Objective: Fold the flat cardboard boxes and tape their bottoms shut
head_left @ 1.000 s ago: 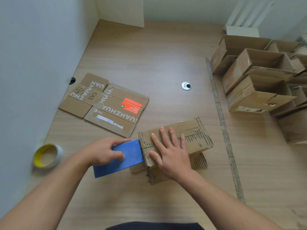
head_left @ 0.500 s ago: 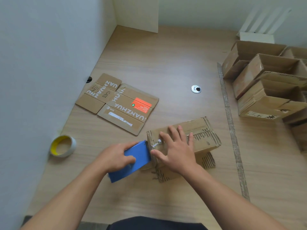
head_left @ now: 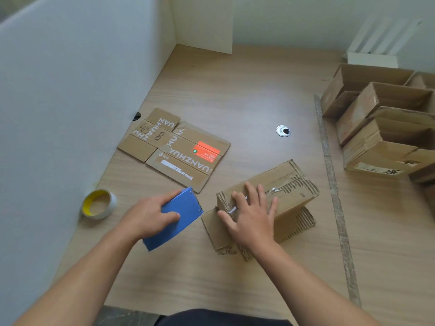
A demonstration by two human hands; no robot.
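Observation:
A folded cardboard box (head_left: 292, 184) stands upside down on the wooden table, clear tape running along its bottom seam. My right hand (head_left: 249, 215) lies flat on the box's near-left end, fingers spread, pressing the tape over the edge. My left hand (head_left: 150, 215) grips a blue tape dispenser (head_left: 176, 217), now a short gap to the left of the box. A flat, unfolded box (head_left: 176, 149) printed with white letters and an orange label lies behind the dispenser.
A roll of tape with a yellow core (head_left: 98, 204) sits at the left by the white wall (head_left: 58, 102). Several folded open boxes (head_left: 381, 137) are piled at the right. A metal grommet (head_left: 283, 131) is set in the table (head_left: 235, 90).
My left hand has pulled the blue dispenser leftward away from the box end, opening a gap. My right hand stays pressed on the box. The camera view has shifted.

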